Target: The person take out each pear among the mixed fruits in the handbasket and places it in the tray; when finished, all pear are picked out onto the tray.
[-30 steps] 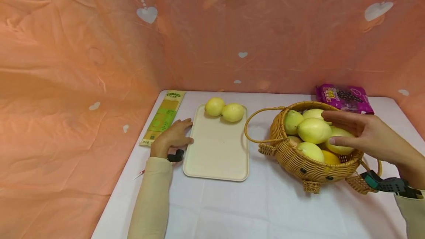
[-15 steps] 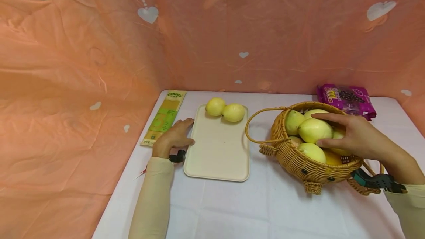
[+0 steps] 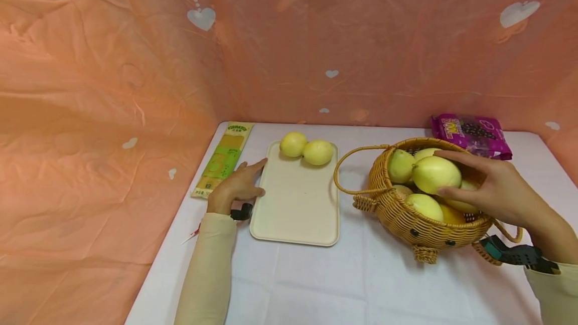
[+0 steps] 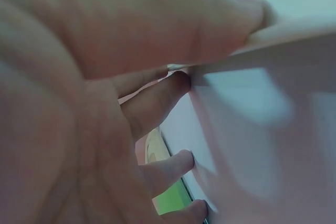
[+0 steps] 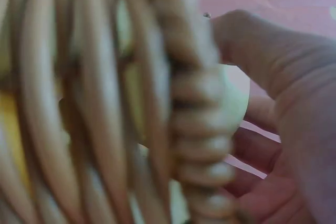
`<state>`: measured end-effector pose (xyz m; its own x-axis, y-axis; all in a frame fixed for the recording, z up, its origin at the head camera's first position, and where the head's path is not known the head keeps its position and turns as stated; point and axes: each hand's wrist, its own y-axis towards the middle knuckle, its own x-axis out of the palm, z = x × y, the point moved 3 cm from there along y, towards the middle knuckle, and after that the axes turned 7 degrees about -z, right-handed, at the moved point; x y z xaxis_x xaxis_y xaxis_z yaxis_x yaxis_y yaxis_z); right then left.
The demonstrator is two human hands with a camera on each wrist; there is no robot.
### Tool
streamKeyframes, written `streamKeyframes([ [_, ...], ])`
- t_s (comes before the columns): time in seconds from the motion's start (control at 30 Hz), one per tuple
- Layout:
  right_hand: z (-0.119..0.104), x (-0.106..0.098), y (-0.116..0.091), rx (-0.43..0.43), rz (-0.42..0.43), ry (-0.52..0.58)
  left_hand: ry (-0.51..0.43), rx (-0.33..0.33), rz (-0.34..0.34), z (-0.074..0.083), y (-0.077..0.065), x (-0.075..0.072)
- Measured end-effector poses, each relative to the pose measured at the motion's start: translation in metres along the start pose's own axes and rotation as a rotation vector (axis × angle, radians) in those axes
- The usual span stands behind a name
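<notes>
My right hand reaches over the wicker basket's near right side and holds a pale yellow lemon between thumb and fingers. It sits at the top of the pile in the wicker basket. The right wrist view shows part of that lemon behind the woven rim. At the left, my left hand rests along the edge of a cream tray, thumb on the rim and fingers extended. Two more lemons, one beside the other, lie at the tray's far end.
Left of the tray lies a green and yellow noodle packet. A purple snack bag lies behind the basket. One basket handle arches toward the tray. A small red-and-white item sits by the left sleeve.
The right hand has come in over the basket and taken hold of a lemon, which has shifted slightly right and up. The left hand stays at the tray edge.
</notes>
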<state>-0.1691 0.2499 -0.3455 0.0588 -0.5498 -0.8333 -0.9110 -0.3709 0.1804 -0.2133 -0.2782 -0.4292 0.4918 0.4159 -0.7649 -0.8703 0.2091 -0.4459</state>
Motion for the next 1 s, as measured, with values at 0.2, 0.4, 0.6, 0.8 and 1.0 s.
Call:
streamKeyframes([
  [0.2,-0.014,0.002,-0.02,-0.001,0.113,0.226,0.003,0.001,-0.004,0.001,0.001,-0.001],
  [0.4,-0.036,0.007,-0.033,-0.066,0.138,0.412,-0.007,0.007,-0.002,0.0,0.002,0.0],
  [0.6,-0.057,0.012,-0.03,-0.106,0.09,0.519,-0.007,0.013,-0.001,-0.001,0.002,0.001],
  [0.8,-0.081,0.022,-0.016,-0.073,0.016,0.588,-0.005,0.017,0.003,0.001,0.002,0.0],
  [1.0,-0.106,0.033,0.009,-0.155,-0.043,0.536,0.002,0.015,0.005,0.002,0.002,-0.001],
])
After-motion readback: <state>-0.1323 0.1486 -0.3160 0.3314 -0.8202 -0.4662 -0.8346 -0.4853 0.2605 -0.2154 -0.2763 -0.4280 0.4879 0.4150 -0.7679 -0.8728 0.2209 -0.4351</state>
